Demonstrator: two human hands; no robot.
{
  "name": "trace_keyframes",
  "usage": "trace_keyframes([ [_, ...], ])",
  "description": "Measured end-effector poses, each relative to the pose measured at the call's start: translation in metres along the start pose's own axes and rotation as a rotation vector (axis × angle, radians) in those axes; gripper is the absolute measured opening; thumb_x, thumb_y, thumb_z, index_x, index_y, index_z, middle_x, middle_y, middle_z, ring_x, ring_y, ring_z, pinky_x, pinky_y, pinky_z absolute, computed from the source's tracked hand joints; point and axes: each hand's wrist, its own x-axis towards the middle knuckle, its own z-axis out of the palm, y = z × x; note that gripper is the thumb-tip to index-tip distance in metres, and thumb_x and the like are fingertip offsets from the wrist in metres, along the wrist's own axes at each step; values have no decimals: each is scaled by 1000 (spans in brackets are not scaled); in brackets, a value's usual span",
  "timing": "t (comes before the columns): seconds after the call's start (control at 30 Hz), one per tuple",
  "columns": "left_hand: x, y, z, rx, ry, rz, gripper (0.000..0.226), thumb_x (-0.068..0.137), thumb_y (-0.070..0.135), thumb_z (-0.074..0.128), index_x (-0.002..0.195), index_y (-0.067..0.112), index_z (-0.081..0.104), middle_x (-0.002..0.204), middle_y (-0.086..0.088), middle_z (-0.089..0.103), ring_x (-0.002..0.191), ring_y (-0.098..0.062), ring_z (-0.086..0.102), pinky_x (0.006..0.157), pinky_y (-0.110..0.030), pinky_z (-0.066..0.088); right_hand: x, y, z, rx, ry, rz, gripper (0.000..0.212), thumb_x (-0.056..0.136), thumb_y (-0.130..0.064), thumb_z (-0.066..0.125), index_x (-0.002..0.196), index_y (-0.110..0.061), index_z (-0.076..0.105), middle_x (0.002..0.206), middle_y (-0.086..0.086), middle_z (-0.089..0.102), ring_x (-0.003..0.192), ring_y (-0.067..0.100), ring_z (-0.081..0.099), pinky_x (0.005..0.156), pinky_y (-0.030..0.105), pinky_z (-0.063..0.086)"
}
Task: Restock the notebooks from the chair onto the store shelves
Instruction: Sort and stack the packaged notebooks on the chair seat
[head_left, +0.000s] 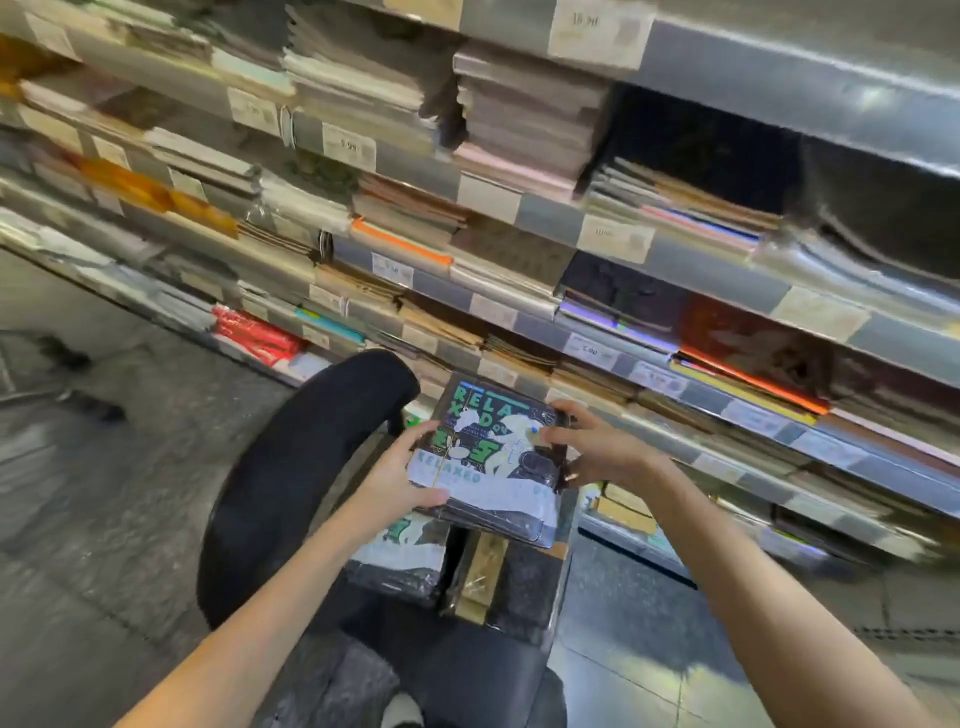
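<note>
A wrapped pack of black notebooks (488, 452) with green "RELAXED" lettering is held above the black chair (291, 467). My left hand (400, 478) grips its left edge, thumb on the cover. My right hand (587, 447) grips its right edge, fingers curled over the top corner. More notebook packs (410, 556) and a brown-edged stack (483, 577) lie on the chair seat beneath. The store shelves (571, 332) run across the view behind, filled with flat stacks of notebooks.
Price labels (613, 239) line the shelf fronts. A dark gap (701, 150) sits above a low stack on an upper right shelf. The chair's curved backrest stands to the left of the packs. Grey tiled floor (104, 493) spreads to the left.
</note>
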Motion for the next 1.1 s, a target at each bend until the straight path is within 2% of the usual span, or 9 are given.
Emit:
trace_keyframes([
  [0.07,5,-27,5,-34,7,-67,89,66,10,80,128,50,31,136,-1,48,124,-20,47,98,-42,45,19,17,11,15,-13,40,61,85,-23,67,133,-30,31,114,7,56,88,27,64,72,44,55],
  [0.17,9,-63,13,-77,6,-169,95,68,1,78,138,39,26,134,-4,50,123,-22,48,98,-39,46,50,46,23,75,-61,119,76,73,-26,77,133,-38,32,125,11,55,105,32,62,86,61,47],
  [0.37,10,-121,19,-130,-2,-332,95,70,-4,76,145,21,24,128,-3,56,120,-20,52,104,-36,40,90,83,55,97,-117,205,67,75,-31,73,128,-42,33,135,5,47,112,34,56,93,63,42],
  [0.53,8,-155,11,-243,62,-412,87,73,-6,71,142,22,27,123,-5,58,110,-19,58,97,-34,45,111,90,83,22,-94,186,57,90,-24,59,138,-33,29,135,1,39,117,33,50,95,50,45],
  [0.7,18,-179,-5,-300,208,-437,78,77,-1,70,139,26,32,117,-2,58,106,-20,58,98,-36,44,142,77,113,-51,-126,135,57,91,-30,56,139,-37,26,145,2,32,119,30,45,91,44,48],
  [0.8,28,-196,-11,-297,265,-453,78,77,-1,70,139,28,32,126,-7,56,110,-23,57,103,-40,41,160,74,129,-77,-137,116,58,91,-32,56,140,-39,24,150,1,22,124,29,41,89,40,48],
  [0.9,35,-210,-7,-310,260,-491,74,81,-2,65,141,23,31,127,-2,50,110,-16,51,98,-31,40,173,82,137,-79,-138,147,56,93,-31,54,141,-36,25,150,0,22,127,30,38,91,43,46],
  [1.0,41,-221,-2,-241,251,-532,67,84,-1,61,142,18,32,123,5,43,111,-10,42,92,-22,34,179,86,140,-69,-123,171,58,93,-29,53,144,-27,24,150,1,24,132,27,33,96,46,44],
  [1.1,45,-230,-5,-23,276,-525,66,81,0,63,140,16,38,140,-6,41,126,-22,42,102,-29,34,183,79,138,-148,-72,123,54,95,-24,51,144,-17,29,146,5,33,129,25,37,98,38,39],
])
